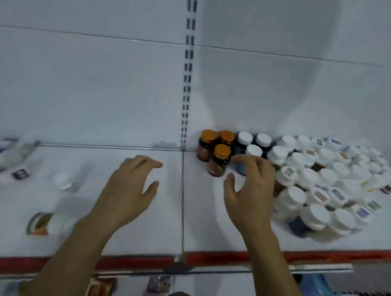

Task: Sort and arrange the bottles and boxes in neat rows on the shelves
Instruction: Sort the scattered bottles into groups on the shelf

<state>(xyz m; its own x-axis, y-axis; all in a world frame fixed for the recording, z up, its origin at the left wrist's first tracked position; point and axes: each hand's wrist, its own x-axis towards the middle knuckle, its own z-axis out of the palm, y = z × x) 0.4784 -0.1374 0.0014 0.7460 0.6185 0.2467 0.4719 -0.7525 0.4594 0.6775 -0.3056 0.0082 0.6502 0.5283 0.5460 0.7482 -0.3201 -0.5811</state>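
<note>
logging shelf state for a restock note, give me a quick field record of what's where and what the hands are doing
shelf: white, red front edge
orange-capped bottles: three, upright, at back
white-capped bottles: dense cluster, right panel
lying bottle: on its side, left panel
left hand: open, holds nothing
right hand: open, beside the orange-capped bottles

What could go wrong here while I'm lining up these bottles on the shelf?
Your right hand hovers beside the orange-capped amber bottles; a knock could topple them into the crowded white-capped bottles. The bottle lying on its side near the shelf's red front edge may roll off.
</note>
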